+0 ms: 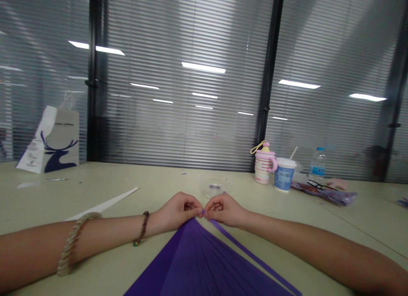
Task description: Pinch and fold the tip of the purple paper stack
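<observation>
We see our left hand (177, 211) and right hand (224, 210) meeting, both pinched shut on the far tip of the pleated purple paper (204, 262) lying on the near tabletop (159, 181).

Our forearms stretched forward and converging, our left hand (178, 211) and our right hand (225, 210) curled, pinched fingertips meeting knuckle to knuckle

**Legible markings in view**

You can read no text here. The paper bag (54, 141) on the tabletop (134, 177) bears a dark blue deer-head emblem; the lines of lettering above and beside it are too blurred to make out. The bottle (318, 165) label and the patterned cup (284, 174) are likewise illegible.
</observation>
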`<state>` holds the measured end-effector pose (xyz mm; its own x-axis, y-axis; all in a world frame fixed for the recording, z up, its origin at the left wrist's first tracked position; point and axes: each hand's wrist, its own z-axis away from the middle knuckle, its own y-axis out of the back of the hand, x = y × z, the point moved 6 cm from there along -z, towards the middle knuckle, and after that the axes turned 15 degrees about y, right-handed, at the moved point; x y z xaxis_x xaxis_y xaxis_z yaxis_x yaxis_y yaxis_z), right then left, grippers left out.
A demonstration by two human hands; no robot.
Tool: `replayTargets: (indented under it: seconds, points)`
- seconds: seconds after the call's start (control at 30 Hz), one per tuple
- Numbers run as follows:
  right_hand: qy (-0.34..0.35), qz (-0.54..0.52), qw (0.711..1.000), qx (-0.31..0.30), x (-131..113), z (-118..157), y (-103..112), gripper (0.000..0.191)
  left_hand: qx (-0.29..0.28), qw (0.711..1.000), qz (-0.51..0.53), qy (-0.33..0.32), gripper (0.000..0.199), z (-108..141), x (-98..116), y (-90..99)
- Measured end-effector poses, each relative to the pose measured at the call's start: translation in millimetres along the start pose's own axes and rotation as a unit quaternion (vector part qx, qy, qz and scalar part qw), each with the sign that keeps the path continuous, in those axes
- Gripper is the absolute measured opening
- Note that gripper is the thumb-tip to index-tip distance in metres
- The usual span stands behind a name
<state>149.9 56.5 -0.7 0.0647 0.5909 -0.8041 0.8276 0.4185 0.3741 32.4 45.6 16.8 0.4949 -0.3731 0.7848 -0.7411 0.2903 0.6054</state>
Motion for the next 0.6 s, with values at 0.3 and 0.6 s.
replayTargets:
  seconds: [0.3,0.6]
  points:
    - [0.003,0.020,1.000,0.004,-0.1,1.5,1.8,0.018,-0.058,0.998,0.040,-0.007,0.031,-1.3,-0.9,-4.8]
    - [0.023,0.007,1.000,-0.019,-0.1,2.9,0.2,0.028,-0.067,0.994,0.084,0.036,0.026,-2.3,-7.5,-6.1]
